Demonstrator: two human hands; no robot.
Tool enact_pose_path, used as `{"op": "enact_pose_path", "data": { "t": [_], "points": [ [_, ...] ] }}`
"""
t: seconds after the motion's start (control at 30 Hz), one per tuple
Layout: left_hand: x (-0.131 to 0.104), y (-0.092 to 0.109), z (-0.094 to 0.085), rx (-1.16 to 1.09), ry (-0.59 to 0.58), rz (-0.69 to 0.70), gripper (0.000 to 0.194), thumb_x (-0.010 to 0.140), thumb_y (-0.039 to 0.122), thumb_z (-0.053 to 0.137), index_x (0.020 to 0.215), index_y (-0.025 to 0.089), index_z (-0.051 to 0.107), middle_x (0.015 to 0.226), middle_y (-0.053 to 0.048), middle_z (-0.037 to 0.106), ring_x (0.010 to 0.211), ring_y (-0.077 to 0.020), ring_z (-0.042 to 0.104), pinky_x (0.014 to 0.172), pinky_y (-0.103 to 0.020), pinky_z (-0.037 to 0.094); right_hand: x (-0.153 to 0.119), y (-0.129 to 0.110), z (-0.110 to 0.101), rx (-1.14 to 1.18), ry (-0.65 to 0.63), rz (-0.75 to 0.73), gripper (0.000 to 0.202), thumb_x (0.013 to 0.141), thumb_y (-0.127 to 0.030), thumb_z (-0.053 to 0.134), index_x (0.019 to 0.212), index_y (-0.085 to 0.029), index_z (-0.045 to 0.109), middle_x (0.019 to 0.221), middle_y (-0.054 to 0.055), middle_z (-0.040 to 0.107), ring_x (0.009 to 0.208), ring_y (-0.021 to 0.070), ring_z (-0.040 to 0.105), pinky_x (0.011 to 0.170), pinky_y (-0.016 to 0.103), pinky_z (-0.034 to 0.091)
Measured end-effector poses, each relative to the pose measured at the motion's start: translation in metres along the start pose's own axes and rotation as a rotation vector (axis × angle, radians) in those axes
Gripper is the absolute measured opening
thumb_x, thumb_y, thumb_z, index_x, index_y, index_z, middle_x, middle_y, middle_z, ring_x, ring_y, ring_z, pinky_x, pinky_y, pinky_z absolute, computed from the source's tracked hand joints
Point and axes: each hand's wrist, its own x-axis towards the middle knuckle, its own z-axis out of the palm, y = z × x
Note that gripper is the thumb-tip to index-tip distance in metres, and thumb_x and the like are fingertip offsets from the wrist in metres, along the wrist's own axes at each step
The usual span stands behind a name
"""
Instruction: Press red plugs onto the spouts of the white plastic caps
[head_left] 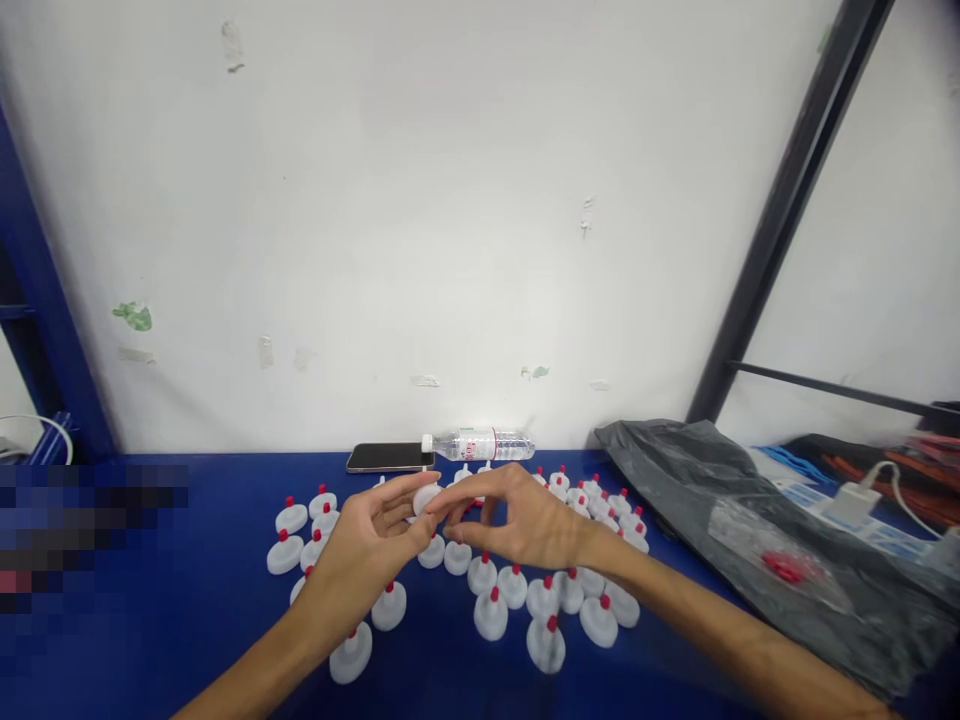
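Between my two hands, near the middle of the blue table, is a white round cap (426,498). My left hand (382,525) holds it from the left, fingers and thumb around its side. My right hand (502,515) reaches in from the right, its fingertips pinched together at the cap; whether they grip a small part is hidden. Many white caps with red tips stand around, such as one (491,615) in front of my right hand and one (350,655) below my left wrist. A few caps behind my hands have white tips.
A black phone (386,458) and a clear bottle (487,444) lie at the back of the blue table (202,640) by the wall. On the right are a dark plastic sheet (675,480), a clear bag with red pieces (780,560) and a white charger (855,500).
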Motion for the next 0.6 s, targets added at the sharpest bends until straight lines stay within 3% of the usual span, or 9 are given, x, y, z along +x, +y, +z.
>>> {"op": "enact_pose_path", "data": {
  "t": [0.2,0.33,0.47,0.6],
  "points": [
    [-0.002,0.000,0.005,-0.009,-0.016,-0.049,0.050,0.070,0.021,0.081,0.118,0.014,0.068,0.088,-0.007,0.080,0.087,-0.0260,0.076,0.074,-0.033,0.060,0.000,0.002,0.010,-0.124,0.031,-0.112,0.018,0.091,-0.029,0.072,0.109,-0.029,0.076,0.092,0.000,0.077,0.082,0.0155,0.071,0.077,0.024,0.053],
    [-0.007,0.004,0.010,0.011,-0.011,-0.093,0.054,0.064,0.014,0.080,0.117,0.014,0.070,0.074,-0.001,0.075,0.059,-0.0154,0.065,0.051,-0.024,0.050,-0.002,-0.002,0.012,-0.356,0.012,-0.153,0.014,0.096,-0.034,0.065,0.101,-0.025,0.075,0.087,0.001,0.075,0.079,0.0155,0.068,0.078,0.025,0.051],
    [-0.007,0.007,0.010,0.011,-0.027,-0.093,0.053,0.065,0.024,0.085,0.116,0.014,0.072,0.080,-0.004,0.077,0.060,-0.0173,0.067,0.053,-0.026,0.052,-0.004,-0.003,0.011,-0.387,0.002,-0.176,0.017,0.097,-0.035,0.063,0.107,-0.027,0.075,0.091,0.001,0.075,0.079,0.0150,0.066,0.077,0.025,0.050],
    [-0.004,0.014,0.004,0.183,-0.040,-0.047,0.061,0.076,0.052,0.078,0.124,0.016,0.068,0.094,-0.010,0.078,0.052,-0.0177,0.067,0.047,-0.028,0.053,0.001,-0.002,-0.001,-0.217,0.124,-0.102,0.018,0.094,-0.040,0.067,0.097,-0.025,0.076,0.087,0.000,0.076,0.075,0.0145,0.068,0.068,0.024,0.050]
  ]
}}
